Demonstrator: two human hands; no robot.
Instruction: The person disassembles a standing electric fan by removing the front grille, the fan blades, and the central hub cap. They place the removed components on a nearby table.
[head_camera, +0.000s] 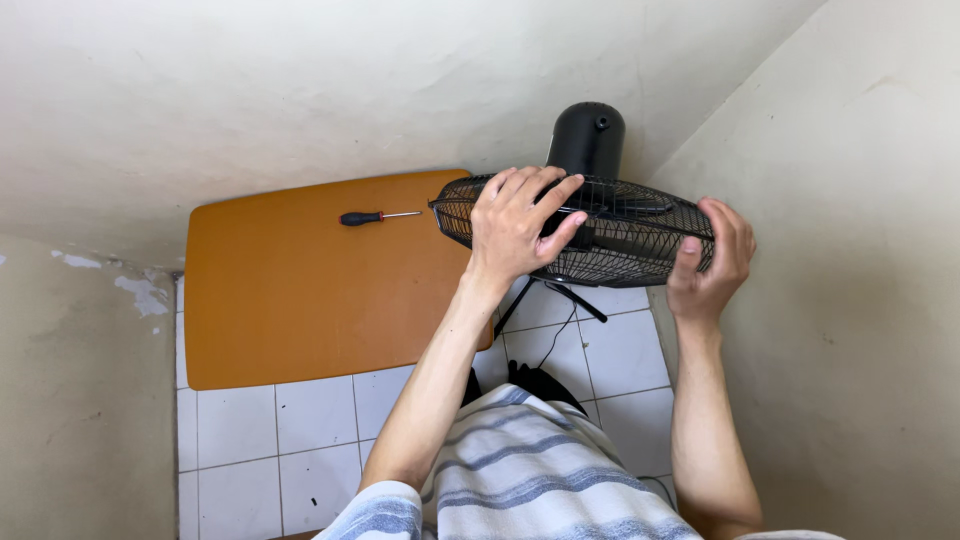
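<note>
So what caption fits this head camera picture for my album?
Both hands, left hand and right hand, grip a black fan grille beside a screwdriver.

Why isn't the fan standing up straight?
Tipped. The fan has its wire cage facing up and its motor housing toward the wall, held by the left hand and right hand.
</note>
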